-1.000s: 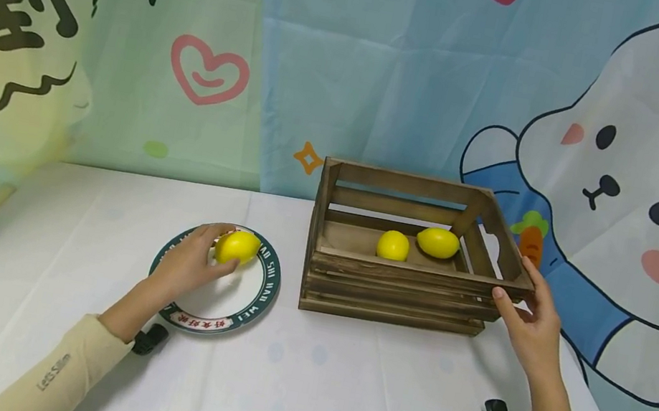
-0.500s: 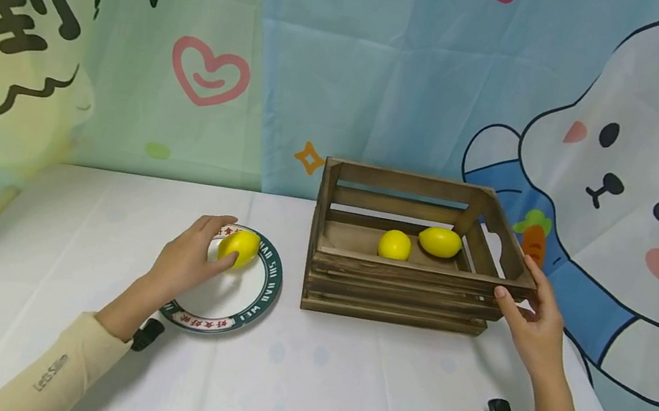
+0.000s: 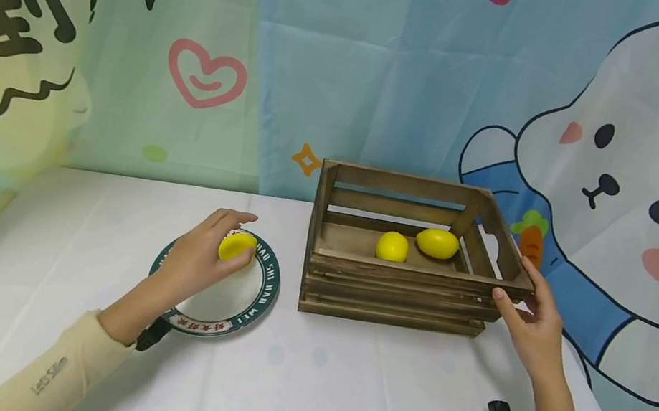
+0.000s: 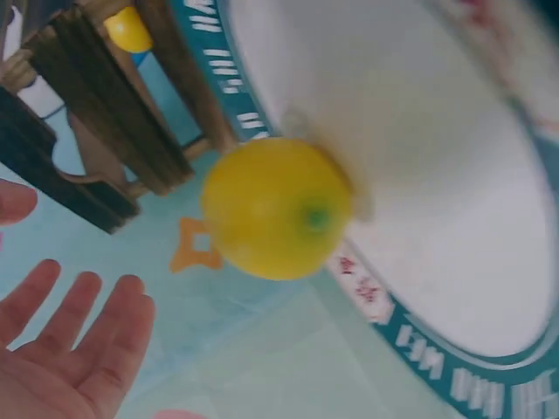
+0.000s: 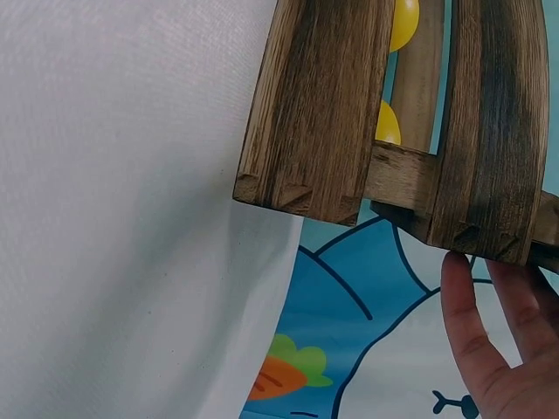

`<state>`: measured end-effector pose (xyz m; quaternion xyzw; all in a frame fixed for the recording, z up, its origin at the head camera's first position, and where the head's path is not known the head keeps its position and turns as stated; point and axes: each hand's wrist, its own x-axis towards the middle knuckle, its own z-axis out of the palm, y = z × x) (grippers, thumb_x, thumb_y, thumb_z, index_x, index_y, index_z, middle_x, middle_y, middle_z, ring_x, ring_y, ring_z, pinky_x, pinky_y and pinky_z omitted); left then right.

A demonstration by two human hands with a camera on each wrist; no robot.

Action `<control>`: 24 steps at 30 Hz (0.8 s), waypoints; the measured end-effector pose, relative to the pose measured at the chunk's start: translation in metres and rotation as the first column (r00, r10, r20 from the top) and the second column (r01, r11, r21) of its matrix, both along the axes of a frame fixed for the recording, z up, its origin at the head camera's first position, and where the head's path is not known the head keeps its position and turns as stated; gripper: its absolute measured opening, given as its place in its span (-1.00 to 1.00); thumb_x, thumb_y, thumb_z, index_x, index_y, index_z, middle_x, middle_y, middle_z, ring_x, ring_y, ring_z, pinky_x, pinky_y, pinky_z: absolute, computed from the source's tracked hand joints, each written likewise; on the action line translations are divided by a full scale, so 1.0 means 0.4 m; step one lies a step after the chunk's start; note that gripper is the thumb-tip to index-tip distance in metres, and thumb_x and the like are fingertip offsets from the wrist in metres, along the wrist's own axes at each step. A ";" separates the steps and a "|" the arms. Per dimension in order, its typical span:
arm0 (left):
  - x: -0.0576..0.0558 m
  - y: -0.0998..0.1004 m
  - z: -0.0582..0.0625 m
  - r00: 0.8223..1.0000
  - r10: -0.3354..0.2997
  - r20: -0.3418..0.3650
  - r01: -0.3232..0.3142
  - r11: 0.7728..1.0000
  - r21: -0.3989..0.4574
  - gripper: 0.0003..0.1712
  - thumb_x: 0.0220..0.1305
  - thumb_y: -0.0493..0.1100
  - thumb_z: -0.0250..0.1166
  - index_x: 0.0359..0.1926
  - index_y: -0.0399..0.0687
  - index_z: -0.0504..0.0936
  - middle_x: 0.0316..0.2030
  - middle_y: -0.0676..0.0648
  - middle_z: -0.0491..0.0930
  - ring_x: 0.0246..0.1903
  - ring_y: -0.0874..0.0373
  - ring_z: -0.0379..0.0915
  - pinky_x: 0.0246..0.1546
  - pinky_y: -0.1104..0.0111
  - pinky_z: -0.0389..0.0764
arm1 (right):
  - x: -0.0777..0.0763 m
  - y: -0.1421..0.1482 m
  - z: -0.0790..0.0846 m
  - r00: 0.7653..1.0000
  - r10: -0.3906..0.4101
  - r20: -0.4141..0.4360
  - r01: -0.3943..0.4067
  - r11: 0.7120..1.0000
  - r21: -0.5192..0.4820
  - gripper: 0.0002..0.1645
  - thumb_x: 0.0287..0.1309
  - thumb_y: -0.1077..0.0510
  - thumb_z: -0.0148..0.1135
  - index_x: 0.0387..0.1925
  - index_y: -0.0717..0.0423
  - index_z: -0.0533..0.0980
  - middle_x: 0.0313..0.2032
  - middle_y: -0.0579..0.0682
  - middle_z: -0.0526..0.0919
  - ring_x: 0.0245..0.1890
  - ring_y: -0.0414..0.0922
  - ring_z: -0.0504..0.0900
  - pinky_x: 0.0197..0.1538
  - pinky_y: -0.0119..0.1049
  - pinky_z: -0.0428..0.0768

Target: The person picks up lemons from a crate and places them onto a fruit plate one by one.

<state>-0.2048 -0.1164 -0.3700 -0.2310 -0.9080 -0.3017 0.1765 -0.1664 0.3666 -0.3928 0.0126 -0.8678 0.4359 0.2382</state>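
- Slid the thumb and forefinger of the left hand [image 3: 192, 259] farther toward two o'clock within the last second, masking more of the lemon [image 3: 236, 246] in the head view.
- Gained reach, by the look of it, yet made no firm hold; judged the lemon ungripped.
- Held those fingers spread wide, grasping nothing; in the left wrist view, left the lemon apart from them, at their two o'clock.
- Left the lemon on the plate [image 3: 273, 282], near its one o'clock.
- Gripped the crate [image 3: 393, 295] at its four o'clock corner with the right hand [image 3: 529, 322], setting the thumb in front.
- Saw, inside the crate, a round-looking lemon [image 3: 392, 246] and, at its two o'clock, a longer-looking lemon [image 3: 437, 243].
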 end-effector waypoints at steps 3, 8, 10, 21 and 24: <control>-0.001 0.015 0.019 0.998 -0.045 -0.049 0.045 0.999 0.011 -0.48 0.21 -0.13 0.34 0.20 -0.08 0.50 0.10 -0.11 0.52 0.01 -0.01 0.52 -0.20 0.14 0.67 | 0.002 0.000 0.000 1.000 -0.001 -0.008 0.001 1.000 0.002 -0.19 0.26 0.22 0.25 0.48 -0.10 0.18 0.34 0.18 0.31 0.00 -0.58 0.35 -0.16 -0.76 0.40; -0.002 0.041 0.049 0.989 -0.100 -0.109 0.102 0.995 0.014 -0.49 0.20 -0.13 0.34 0.18 -0.07 0.51 0.07 -0.07 0.52 0.00 0.05 0.52 -0.36 0.25 0.62 | 0.002 -0.001 -0.001 1.000 -0.002 -0.009 0.003 1.000 0.004 -0.19 0.26 0.21 0.25 0.48 -0.11 0.18 0.34 0.16 0.32 0.01 -0.58 0.35 -0.15 -0.76 0.40; -0.003 0.054 0.062 0.986 -0.115 -0.122 0.117 0.993 0.010 -0.50 0.20 -0.12 0.34 0.17 -0.06 0.51 0.07 -0.06 0.52 0.00 0.06 0.52 -0.44 0.29 0.59 | 0.002 0.001 -0.002 1.000 -0.001 -0.009 0.001 1.000 0.003 -0.18 0.25 0.21 0.26 0.48 -0.11 0.18 0.34 0.16 0.32 0.01 -0.58 0.35 -0.14 -0.75 0.40; -0.043 0.111 0.107 0.953 -0.208 -0.221 0.213 0.977 -0.003 -0.57 0.22 -0.16 0.32 0.12 -0.10 0.55 -0.02 -0.10 0.55 -0.05 0.03 0.56 -0.41 0.20 0.60 | -0.001 0.005 -0.005 0.999 0.013 -0.032 -0.013 1.000 -0.001 -0.16 0.21 0.26 0.28 0.47 -0.04 0.19 0.37 0.14 0.29 0.01 -0.57 0.37 -0.20 -0.72 0.41; -0.062 0.123 0.115 0.933 -0.246 -0.261 0.254 0.967 -0.006 -0.58 0.22 -0.18 0.32 0.11 -0.13 0.56 -0.04 -0.10 0.56 -0.07 0.03 0.57 -0.41 0.22 0.60 | -0.001 0.005 -0.003 0.999 0.011 -0.031 -0.011 1.000 0.000 -0.16 0.22 0.26 0.28 0.47 -0.06 0.19 0.38 0.15 0.28 0.03 -0.56 0.36 -0.19 -0.73 0.41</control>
